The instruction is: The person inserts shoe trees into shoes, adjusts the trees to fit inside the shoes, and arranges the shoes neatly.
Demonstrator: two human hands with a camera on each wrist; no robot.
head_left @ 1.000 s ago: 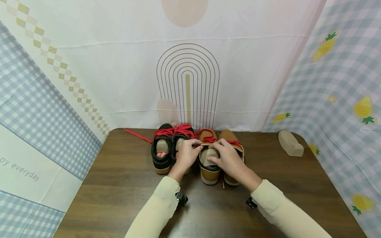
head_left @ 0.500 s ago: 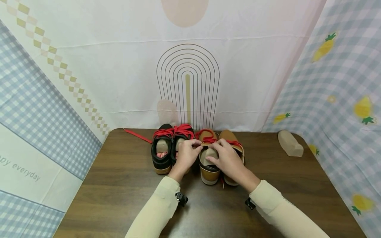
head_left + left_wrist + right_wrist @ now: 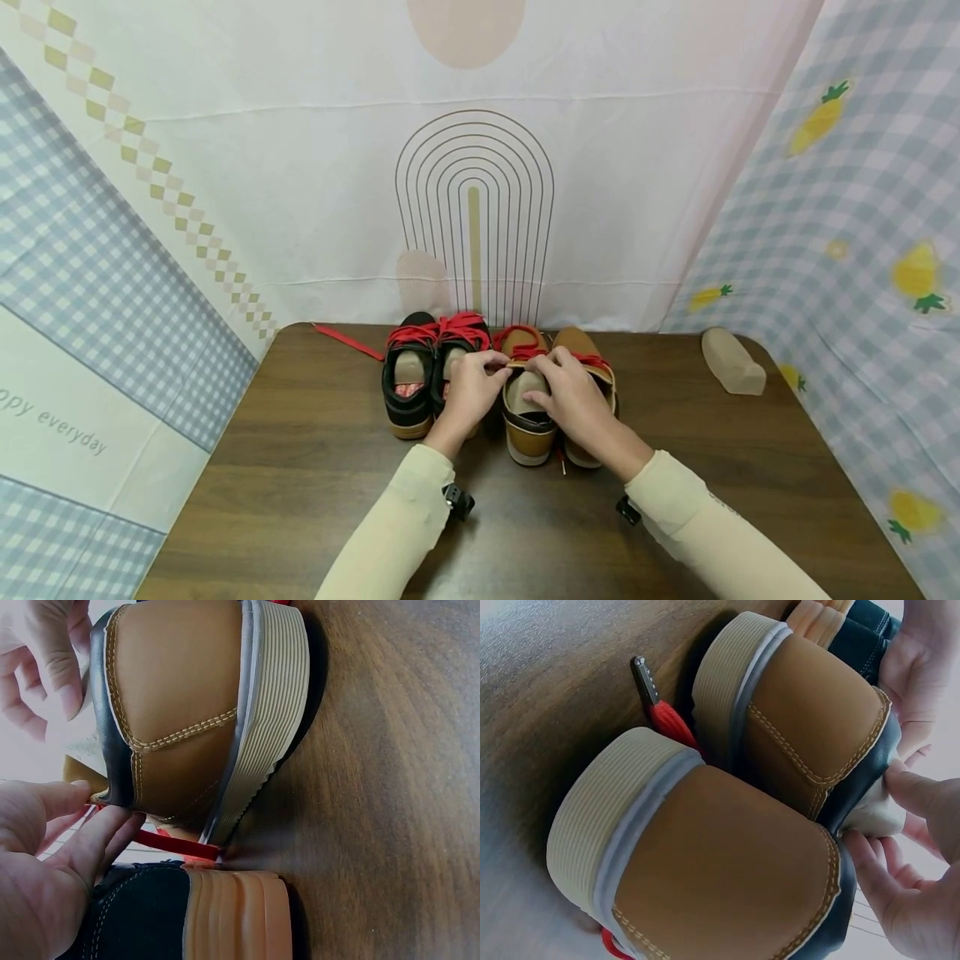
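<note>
My left hand [image 3: 472,387] pinches the upper edge of the left brown shoe [image 3: 528,446], by its tongue, between thumb and fingers. On that shoe's other side, my right hand [image 3: 577,404] holds the opening with curled fingers. Its thumb lies over the beige shoe insert [image 3: 525,390] inside. In the right wrist view the right fingers [image 3: 874,874] reach the black collar's inner edge; their exact contact is partly hidden. The right brown shoe [image 3: 720,862] stands close beside it, partly under my right hand in the head view. Red laces [image 3: 528,352] lie over the left brown shoe's front.
To the left stand two black shoes [image 3: 408,412] with red laces and beige inserts. A loose red lace [image 3: 347,340] stretches over the table's back left. Another beige insert [image 3: 731,364] lies at the back right of the wooden table [image 3: 315,483]. Patterned cloth hangs behind.
My right thumb has shifted slightly over the insert, and the right forearm has moved a little to the left. The left hand and the shoes look the same.
</note>
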